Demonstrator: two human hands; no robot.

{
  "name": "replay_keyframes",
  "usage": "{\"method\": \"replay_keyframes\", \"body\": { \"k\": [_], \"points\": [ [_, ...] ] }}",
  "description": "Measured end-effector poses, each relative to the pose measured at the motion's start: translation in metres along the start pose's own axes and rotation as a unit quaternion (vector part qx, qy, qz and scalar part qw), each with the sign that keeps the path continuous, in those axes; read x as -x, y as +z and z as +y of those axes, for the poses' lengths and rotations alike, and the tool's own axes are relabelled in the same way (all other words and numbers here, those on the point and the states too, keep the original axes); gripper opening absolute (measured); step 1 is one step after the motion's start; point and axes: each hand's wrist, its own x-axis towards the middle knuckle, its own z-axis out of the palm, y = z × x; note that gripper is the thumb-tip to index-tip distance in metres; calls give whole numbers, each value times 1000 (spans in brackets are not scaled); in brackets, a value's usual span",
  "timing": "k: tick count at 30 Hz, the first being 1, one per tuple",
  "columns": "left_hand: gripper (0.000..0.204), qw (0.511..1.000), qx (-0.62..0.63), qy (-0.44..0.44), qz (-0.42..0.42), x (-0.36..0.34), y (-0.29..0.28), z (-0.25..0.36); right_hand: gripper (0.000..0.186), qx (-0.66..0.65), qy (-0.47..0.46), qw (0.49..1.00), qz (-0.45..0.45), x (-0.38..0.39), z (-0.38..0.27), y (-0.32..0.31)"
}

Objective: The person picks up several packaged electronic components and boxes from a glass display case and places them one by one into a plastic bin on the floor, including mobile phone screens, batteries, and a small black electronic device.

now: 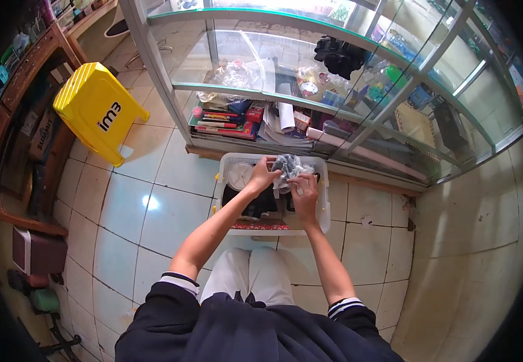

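Observation:
A clear plastic bag (287, 167) with dark contents I cannot make out is held above the far part of a white plastic bin (326, 205). My left hand (264, 175) grips the bag's left side, fingers closed on it. On the right, my right hand (304, 190) pinches its lower right part. Inside the bin, a round whitish lidded container (239, 177) lies at the far left. Black cloth-like material (260, 204) fills the middle, and a red patterned strip (255, 227) runs along the near side. My hands and the bag hide part of the contents.
A glass display case (213, 86) stands just beyond the bin, its shelves holding books, paper rolls (285, 116) and bagged goods. To the left are a yellow plastic stool (95, 111) and a wooden cabinet (23, 96). A wall (466, 241) bounds the right side.

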Motion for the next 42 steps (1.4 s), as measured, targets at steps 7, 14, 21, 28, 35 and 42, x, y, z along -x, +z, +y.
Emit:
{"method": "replay_keyframes", "body": {
  "k": [7,14,21,28,35,42],
  "points": [
    [37,965,-244,79,50,-21,3,-21,14,0,55,997,-49,6,31,32],
    [32,933,-341,108,24,-9,22,-40,29,68,37,990,-116,23,59,46],
    [31,906,-401,134,12,-3,27,-30,33,83,4,983,-163,19,51,34],
    [29,901,-347,257,44,-8,11,43,35,137,-50,979,-140,-50,-1,-20],
    [19,888,-221,386,112,-51,-9,171,37,59,-105,991,49,-168,-46,-38],
    [31,919,-126,366,76,-169,9,169,55,-18,-14,979,203,-242,-5,20]
  ]
}}
